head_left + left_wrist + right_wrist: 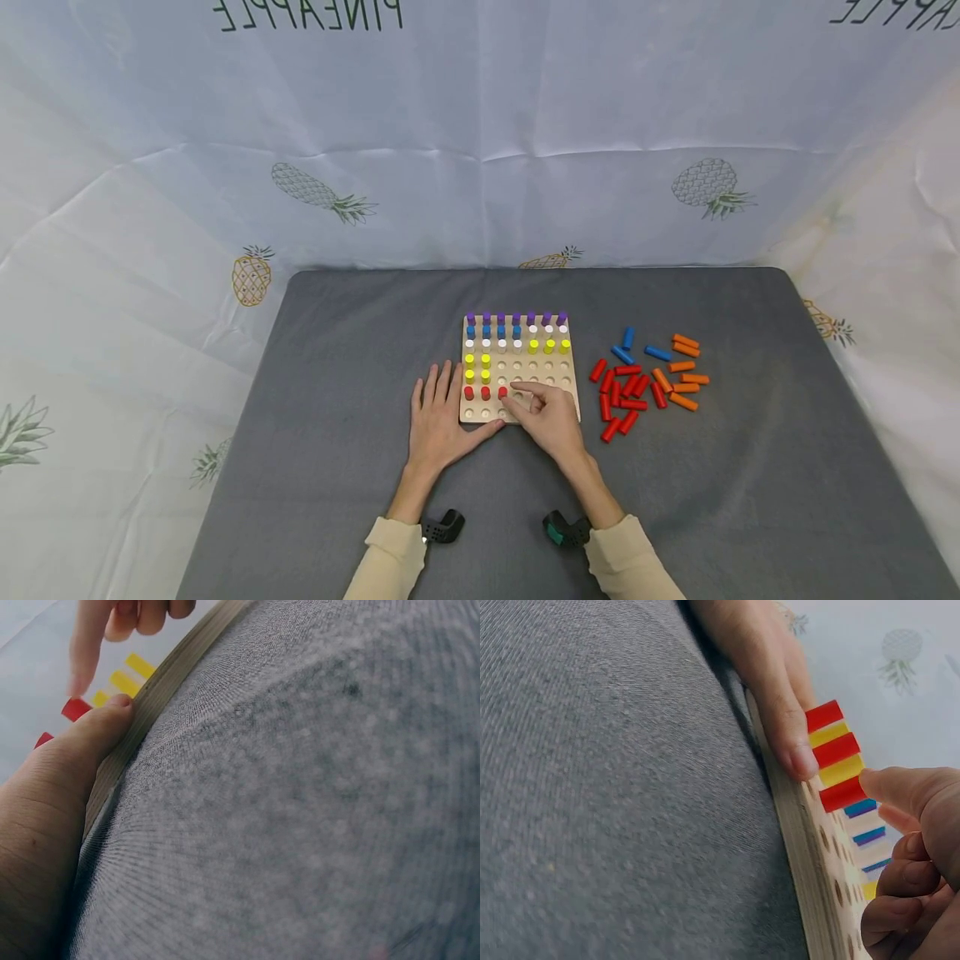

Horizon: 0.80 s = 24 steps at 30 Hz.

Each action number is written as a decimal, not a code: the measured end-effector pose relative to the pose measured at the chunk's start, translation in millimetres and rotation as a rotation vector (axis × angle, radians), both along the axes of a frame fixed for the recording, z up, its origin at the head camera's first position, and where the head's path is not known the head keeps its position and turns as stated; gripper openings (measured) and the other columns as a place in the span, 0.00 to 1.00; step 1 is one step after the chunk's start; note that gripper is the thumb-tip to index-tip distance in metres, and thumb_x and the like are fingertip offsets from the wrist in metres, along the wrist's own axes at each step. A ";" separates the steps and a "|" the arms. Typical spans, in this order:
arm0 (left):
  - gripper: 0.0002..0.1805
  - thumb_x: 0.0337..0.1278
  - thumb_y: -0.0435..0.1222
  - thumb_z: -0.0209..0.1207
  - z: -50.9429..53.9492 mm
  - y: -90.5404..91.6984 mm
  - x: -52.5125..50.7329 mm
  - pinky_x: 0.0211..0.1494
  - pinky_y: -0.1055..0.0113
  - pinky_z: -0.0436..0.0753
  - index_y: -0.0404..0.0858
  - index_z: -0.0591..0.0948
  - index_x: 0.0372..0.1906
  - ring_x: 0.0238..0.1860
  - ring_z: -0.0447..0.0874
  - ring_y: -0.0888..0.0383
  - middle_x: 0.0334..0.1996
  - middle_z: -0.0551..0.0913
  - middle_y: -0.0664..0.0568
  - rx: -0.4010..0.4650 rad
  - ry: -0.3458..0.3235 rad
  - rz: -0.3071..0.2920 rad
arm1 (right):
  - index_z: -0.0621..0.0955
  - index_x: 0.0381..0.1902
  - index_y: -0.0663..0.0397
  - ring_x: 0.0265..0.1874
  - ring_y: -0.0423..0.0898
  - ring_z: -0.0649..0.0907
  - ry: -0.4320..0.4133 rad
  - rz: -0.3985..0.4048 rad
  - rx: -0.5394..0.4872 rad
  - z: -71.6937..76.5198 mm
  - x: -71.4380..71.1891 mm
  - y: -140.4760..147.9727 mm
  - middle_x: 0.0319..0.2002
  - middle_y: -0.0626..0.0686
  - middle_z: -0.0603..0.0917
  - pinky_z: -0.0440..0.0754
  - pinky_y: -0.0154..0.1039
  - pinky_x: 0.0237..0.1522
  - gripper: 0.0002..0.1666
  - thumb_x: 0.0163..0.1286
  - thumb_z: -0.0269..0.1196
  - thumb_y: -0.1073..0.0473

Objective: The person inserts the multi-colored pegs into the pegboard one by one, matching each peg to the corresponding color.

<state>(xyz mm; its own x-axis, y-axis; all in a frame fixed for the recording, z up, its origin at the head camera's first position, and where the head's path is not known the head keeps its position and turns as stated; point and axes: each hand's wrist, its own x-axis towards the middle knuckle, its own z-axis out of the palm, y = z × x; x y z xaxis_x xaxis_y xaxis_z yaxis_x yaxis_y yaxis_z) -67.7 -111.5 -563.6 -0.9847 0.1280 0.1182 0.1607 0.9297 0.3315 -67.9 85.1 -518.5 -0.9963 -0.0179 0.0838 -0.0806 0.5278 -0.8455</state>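
Note:
A pale wooden peg board (540, 410) lies on the dark grey cloth. My left hand (438, 425) rests flat at its left edge, fingers straight, its thumb (105, 731) on the front edge. Over the front part, my right hand (551, 417) pinches the upper end of a red peg (844, 795) with thumb and index finger; the peg stands upright in a hole, and the other fingers are curled. Beside it two more red pegs (836, 750) stand in the same row. Behind are short rows of yellow pegs (485, 368), then white, blue and purple ones.
Loose red pegs (633, 405), blue pegs (657, 353) and orange pegs (683, 402) lie scattered right of the board. A pale curtain (480, 208) printed with pineapples hangs behind the table (360, 333). Each wrist wears a black strap (444, 527).

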 end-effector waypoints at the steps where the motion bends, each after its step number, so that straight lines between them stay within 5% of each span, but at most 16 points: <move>1: 0.66 0.42 0.76 0.61 0.3 0.0 0.1 0.83 0.40 0.54 0.43 0.57 0.82 0.82 0.54 0.42 0.80 0.62 0.43 0.003 -0.001 0.001 | 0.91 0.46 0.55 0.08 0.31 0.60 0.011 -0.005 -0.002 0.8 0.4 1.8 0.09 0.45 0.66 0.56 0.29 0.14 0.17 0.61 0.76 0.56; 14: 0.66 0.42 0.77 0.59 0.5 -0.4 0.3 0.83 0.40 0.52 0.43 0.56 0.82 0.83 0.53 0.42 0.81 0.60 0.44 0.017 -0.024 0.004 | 0.91 0.42 0.60 0.08 0.29 0.57 0.075 -0.232 -0.048 2.1 15.2 44.3 0.09 0.45 0.65 0.54 0.27 0.13 0.14 0.58 0.77 0.60; 24: 0.66 0.43 0.78 0.57 -1.4 -1.5 0.0 0.82 0.39 0.53 0.43 0.57 0.82 0.82 0.54 0.42 0.80 0.61 0.43 0.023 -0.004 -0.003 | 0.91 0.40 0.60 0.07 0.32 0.59 0.069 -0.375 0.041 -3.7 25.1 77.7 0.09 0.47 0.66 0.55 0.31 0.12 0.13 0.59 0.77 0.59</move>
<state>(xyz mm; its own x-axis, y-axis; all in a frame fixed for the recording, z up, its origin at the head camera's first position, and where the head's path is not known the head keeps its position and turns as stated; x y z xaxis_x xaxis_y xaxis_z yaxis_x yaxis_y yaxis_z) -67.6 -113.0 -565.0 -0.9848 0.1280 0.1176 0.1619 0.9215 0.3529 -42.8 162.8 -522.2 -0.9263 0.3420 0.1579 0.0681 0.5644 -0.8227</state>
